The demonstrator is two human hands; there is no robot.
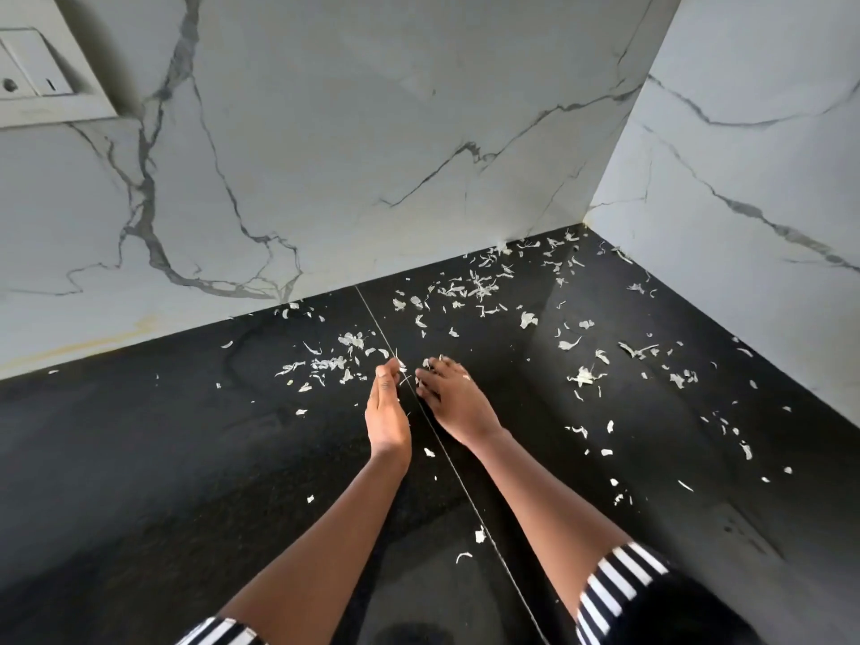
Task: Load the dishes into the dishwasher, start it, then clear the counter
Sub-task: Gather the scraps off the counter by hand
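Note:
Pale vegetable peel scraps (474,286) lie scattered over the black stone counter (163,458), thickest toward the back corner. My left hand (387,412) stands on its edge on the counter, fingers together and cupped, with a few scraps at its fingertips. My right hand (453,400) rests palm down just right of it, fingers spread over scraps and touching the counter. The two hands are close, a thin counter seam (446,453) running between them. No dishes or dishwasher are in view.
White marble walls (372,132) meet in a corner at the back right. A white socket plate (32,67) sits on the wall at the upper left. More scraps (584,377) lie to the right and near the front.

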